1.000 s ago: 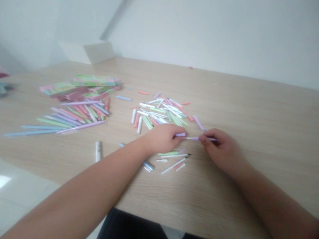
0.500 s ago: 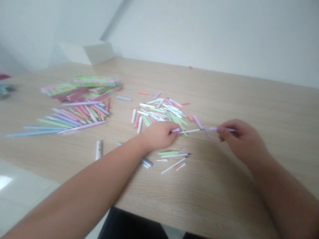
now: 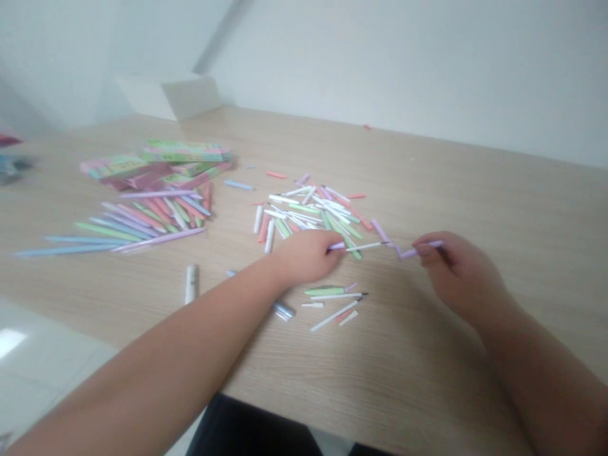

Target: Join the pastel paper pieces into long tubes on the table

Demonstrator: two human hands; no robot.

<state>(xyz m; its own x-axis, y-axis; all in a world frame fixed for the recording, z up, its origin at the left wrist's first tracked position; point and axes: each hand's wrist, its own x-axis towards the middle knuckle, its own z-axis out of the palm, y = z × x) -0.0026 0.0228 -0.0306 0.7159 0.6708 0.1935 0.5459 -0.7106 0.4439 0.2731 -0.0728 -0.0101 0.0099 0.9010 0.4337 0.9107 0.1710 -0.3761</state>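
My left hand (image 3: 308, 256) is closed, pinching a short purple pen part (image 3: 336, 246) at the edge of the pile. A thin white pen refill (image 3: 365, 246) with a dark tip points right from its fingertips; whether they grip it too I cannot tell. My right hand (image 3: 451, 266) pinches a slim purple pen barrel (image 3: 409, 253), its free end pointing left. Between the hands lies another purple piece (image 3: 380, 232). Behind my left hand spreads a pile of white refills and coloured pen parts (image 3: 308, 212). Nearer me are a green pen part (image 3: 325, 291) and a few refills (image 3: 335, 315).
On the left lie many pastel pens (image 3: 142, 218), with green and pink boxes (image 3: 185, 152) behind them. A white marker-like tube (image 3: 190, 284) is by my left forearm. A folded white card (image 3: 190, 98) stands near the wall.
The purple barrel in my right hand has tilted, its left end dipping lower. My left hand keeps its hold. The whole view has shifted slightly.
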